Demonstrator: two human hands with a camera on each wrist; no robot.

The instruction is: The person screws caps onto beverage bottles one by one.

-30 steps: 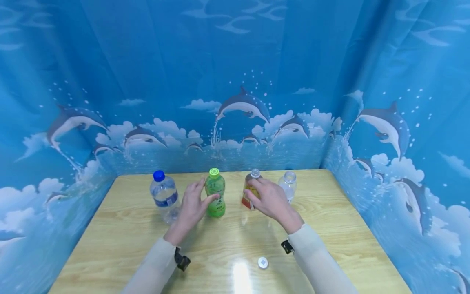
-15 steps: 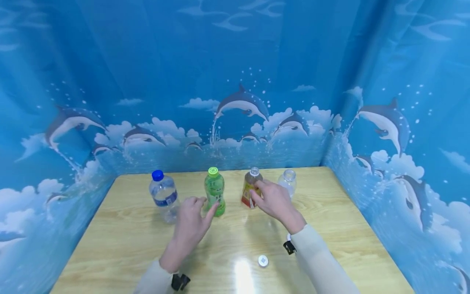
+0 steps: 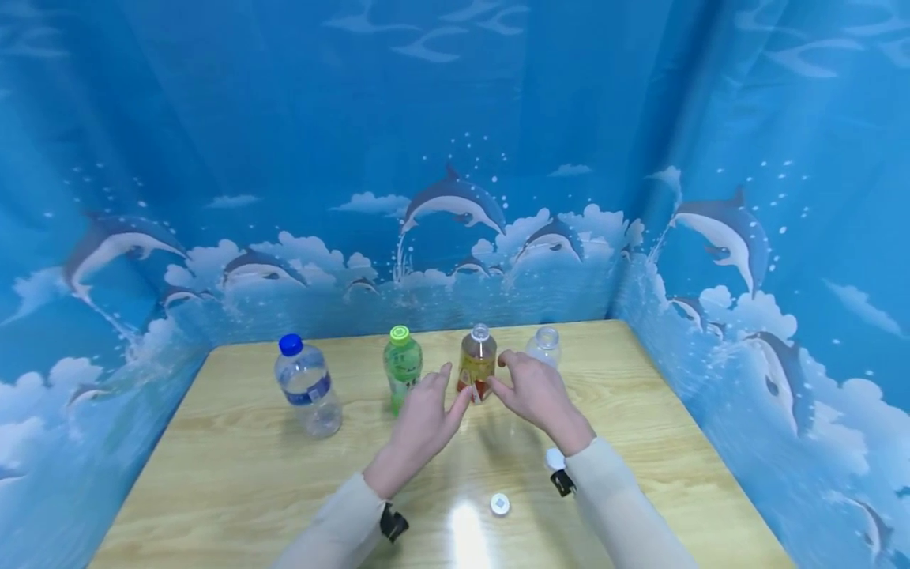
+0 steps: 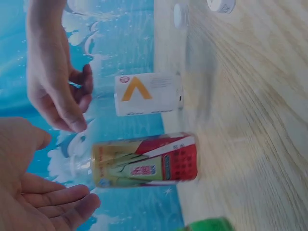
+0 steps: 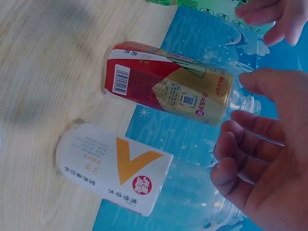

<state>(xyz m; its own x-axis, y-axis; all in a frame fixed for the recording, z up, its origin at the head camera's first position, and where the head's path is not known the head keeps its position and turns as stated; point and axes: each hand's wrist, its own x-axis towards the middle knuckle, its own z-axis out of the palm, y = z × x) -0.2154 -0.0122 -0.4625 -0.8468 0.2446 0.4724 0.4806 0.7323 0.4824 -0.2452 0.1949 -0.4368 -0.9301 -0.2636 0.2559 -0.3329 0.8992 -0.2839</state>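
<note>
An uncapped bottle with a red and gold label stands upright between my two hands. My left hand is just left of it, thumb and fingers spread and holding nothing. On the other side, my right hand has loosely bent fingers with nothing in them. The right wrist view shows the right fingertips beside the neck of the red and gold bottle. Behind the right hand is a clear uncapped bottle, whose white label bears an orange V-shaped mark. Left of these stands a green bottle with its cap on, partly covered by my left hand.
A clear bottle with a blue cap and blue label stands at the left of the wooden table. One white cap lies near the front; another white cap is beside the right wrist. A blue dolphin-print curtain encloses the table.
My left hand has left the green bottle and moved right, to the red and gold bottle. My right hand's fingers have drawn back from the red and gold bottle. The bottles stay put.
</note>
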